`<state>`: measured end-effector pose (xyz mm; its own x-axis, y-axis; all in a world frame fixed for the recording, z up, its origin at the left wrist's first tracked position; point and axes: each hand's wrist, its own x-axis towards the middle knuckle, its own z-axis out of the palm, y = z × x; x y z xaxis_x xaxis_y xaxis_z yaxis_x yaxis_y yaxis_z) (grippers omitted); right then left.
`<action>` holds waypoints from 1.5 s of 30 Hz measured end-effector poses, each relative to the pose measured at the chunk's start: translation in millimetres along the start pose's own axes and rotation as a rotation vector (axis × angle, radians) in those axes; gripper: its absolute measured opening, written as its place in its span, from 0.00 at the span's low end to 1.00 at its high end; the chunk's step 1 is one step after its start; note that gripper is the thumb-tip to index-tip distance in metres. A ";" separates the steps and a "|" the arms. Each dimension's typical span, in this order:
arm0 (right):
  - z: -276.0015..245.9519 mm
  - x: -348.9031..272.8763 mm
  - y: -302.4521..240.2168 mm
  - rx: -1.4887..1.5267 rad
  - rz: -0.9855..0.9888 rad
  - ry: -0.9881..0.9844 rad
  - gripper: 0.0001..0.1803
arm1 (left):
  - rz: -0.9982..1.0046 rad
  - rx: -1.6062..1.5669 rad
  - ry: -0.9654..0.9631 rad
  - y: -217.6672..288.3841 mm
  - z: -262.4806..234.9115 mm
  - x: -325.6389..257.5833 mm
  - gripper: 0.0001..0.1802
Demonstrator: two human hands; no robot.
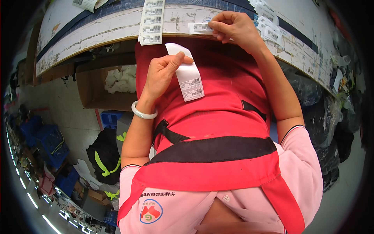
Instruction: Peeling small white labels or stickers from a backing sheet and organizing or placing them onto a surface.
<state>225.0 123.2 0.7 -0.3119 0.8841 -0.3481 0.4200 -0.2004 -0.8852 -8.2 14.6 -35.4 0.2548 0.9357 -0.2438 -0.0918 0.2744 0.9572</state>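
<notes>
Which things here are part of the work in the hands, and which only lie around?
In hand:
left hand holding white label strip
right hand pressing single white barcode label
worn white table edge

Lying about:
brown cardboard box of white scraps
blue plastic crates
black bags

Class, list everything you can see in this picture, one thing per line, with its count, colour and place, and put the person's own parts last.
Label strip: one, white, curling down from the left hand.
Single label: one, white, on the table edge under the right hand.
Label column: one strip, white, lying on the table.
Loose labels: several, white, on the table to the right.
Table: one, worn white with a dark band, top.
Box: one, brown cardboard with white scraps, under the table.
Crates: several, blue, floor left.
Bags: dark, right.
Apron: one, red.
Bangle: one, pale, left wrist.
Left hand: holds the strip.
Right hand: presses the single label.
</notes>
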 end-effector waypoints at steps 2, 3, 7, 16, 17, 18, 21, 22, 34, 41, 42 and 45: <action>0.5 0.1 0.7 -0.007 -0.009 0.002 0.13 | 0.004 -0.018 0.012 0.0 1.1 0.0 0.23; 1.1 -0.1 0.1 -0.008 -0.005 0.004 0.12 | 0.004 -0.018 0.011 0.2 1.6 -0.2 0.23; 1.3 0.0 -0.1 -0.019 0.007 0.003 0.11 | -0.005 -0.029 0.007 -0.7 3.2 0.0 0.22; 4.3 0.5 -5.0 -0.056 0.030 0.014 0.11 | -0.005 -0.014 0.003 -5.0 3.0 0.5 0.21; 4.9 0.4 -6.5 -0.055 0.030 0.015 0.11 | -0.008 -0.017 0.003 -4.6 3.1 0.4 0.21; 5.9 0.0 -8.2 -0.091 0.015 0.015 0.11 | -0.008 -0.017 0.003 -4.3 3.5 0.2 0.21; 9.0 -0.6 -10.1 -0.137 -0.004 0.026 0.11 | -0.001 -0.035 0.012 -3.2 5.0 -0.1 0.21; 9.3 -0.8 -9.7 -0.147 -0.008 0.035 0.11 | -0.009 -0.039 0.008 -3.1 5.0 0.0 0.21; -58.9 -45.3 20.7 0.056 -0.222 0.263 0.11 | -0.130 -0.144 -0.002 8.7 10.9 -7.9 0.15; -119.3 -63.1 83.5 -0.541 0.069 0.597 0.16 | -0.173 -0.219 -0.049 9.9 15.6 -9.1 0.14; -116.5 -62.6 79.9 -0.658 0.047 0.681 0.19 | -0.154 -0.215 -0.051 9.8 17.0 -9.9 0.14; -92.9 -62.8 58.5 -0.838 -0.031 0.781 0.20 | -0.141 -0.196 -0.020 11.4 22.3 -12.0 0.14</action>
<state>348.3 95.2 -0.6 0.1595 0.9632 0.2163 0.9484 -0.0887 -0.3045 9.1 1.5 -18.1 0.2969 0.8813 -0.3678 -0.2383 0.4413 0.8651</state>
